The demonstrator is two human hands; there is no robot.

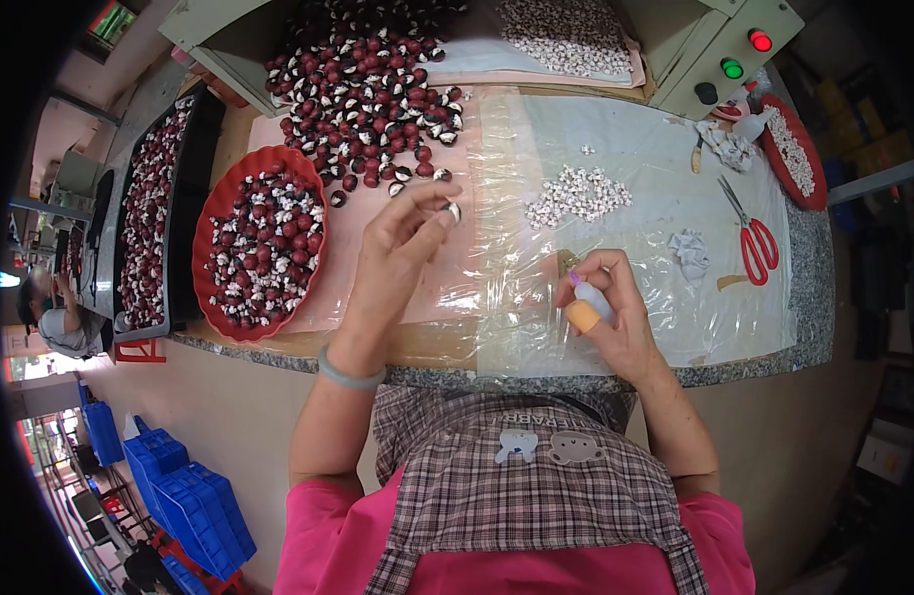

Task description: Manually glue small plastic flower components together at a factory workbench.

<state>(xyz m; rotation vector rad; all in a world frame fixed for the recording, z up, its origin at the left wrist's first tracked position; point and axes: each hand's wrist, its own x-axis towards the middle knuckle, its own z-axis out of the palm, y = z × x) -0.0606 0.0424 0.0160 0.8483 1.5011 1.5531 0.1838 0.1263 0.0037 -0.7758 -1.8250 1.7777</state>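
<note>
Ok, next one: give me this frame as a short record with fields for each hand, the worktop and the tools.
left hand: raised, pinching a small dark-and-white piece in a fingertip grip
right hand: holds a small squeeze bottle; orange finger cot on one finger
worktop: covered in clear plastic film
parts: red oval tray and loose pile of dark red pieces; small white pile
tools: red-handled scissors, right side

Speckled stone desk [774,362] edge curving across, clear plastic sheet [626,198] taped over it. Beige control box [725,50] with red and green lamps behind. Blue crates [194,496] stacked on the floor lower left.
</note>
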